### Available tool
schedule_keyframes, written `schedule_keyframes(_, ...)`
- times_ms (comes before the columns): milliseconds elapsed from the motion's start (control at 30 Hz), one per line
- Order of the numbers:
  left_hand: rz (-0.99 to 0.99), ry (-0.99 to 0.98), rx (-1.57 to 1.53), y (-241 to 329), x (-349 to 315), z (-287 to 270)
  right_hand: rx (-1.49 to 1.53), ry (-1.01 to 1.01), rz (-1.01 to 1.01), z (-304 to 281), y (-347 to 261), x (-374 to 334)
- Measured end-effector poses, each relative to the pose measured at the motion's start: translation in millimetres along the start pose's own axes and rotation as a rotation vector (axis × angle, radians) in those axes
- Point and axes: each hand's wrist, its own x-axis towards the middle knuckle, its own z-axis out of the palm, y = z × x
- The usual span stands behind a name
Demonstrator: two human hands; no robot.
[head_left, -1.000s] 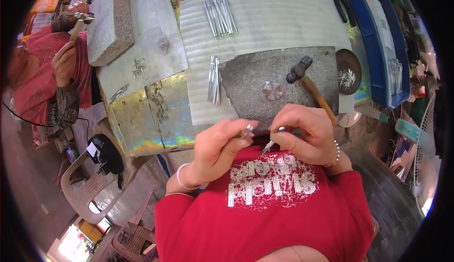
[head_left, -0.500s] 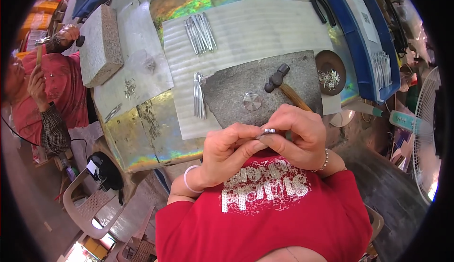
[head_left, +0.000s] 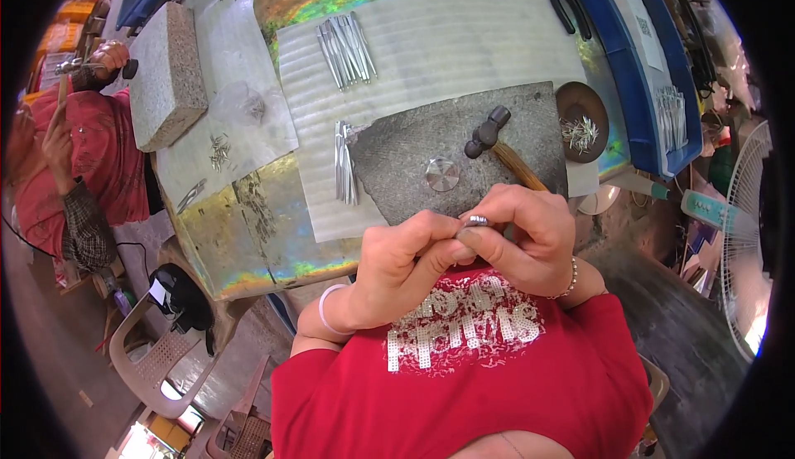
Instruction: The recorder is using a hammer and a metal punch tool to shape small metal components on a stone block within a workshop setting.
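A small shiny metal piece (head_left: 475,221) is pinched between the fingertips of my left hand (head_left: 407,262) and my right hand (head_left: 523,239), in front of my chest. Its exact kind is hard to make out, as the fingers cover most of it. Just beyond my hands lies a grey stone slab (head_left: 402,161). On the slab rest a round silver disc (head_left: 441,175) with a faceted face and a hammer (head_left: 489,132) with a dark head and wooden handle. The handle's end reaches close to my right hand.
Thin metal rods (head_left: 346,50) lie bunched on white foam sheeting (head_left: 451,36), with more rods (head_left: 344,163) beside the slab. A brown dish (head_left: 590,94) holds small metal bits. Black pliers (head_left: 563,3), blue trays (head_left: 633,103) and a granite block (head_left: 170,78) stand around. A co-worker (head_left: 79,148) sits left.
Both hands have risen slightly, and the metal piece has tilted between the fingertips. The view has shifted a little. On the slab, the disc and hammer stay put.
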Motion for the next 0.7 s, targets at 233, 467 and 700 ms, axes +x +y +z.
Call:
schedule_keyframes(233, -0.360, -0.074, -0.393, -1, 14, -4, 0.577, 0.012, 0.527, -1, 11, 10)
schedule_keyframes(467, -0.547, -0.273, -0.298, 10, 42, -16, 0.781, 0.144, 0.653, -4, 27, 14)
schedule_keyframes(700, -0.571, -0.294, -0.340, 8, 54, -11, 0.829, 0.247, 0.644, -5, 32, 8)
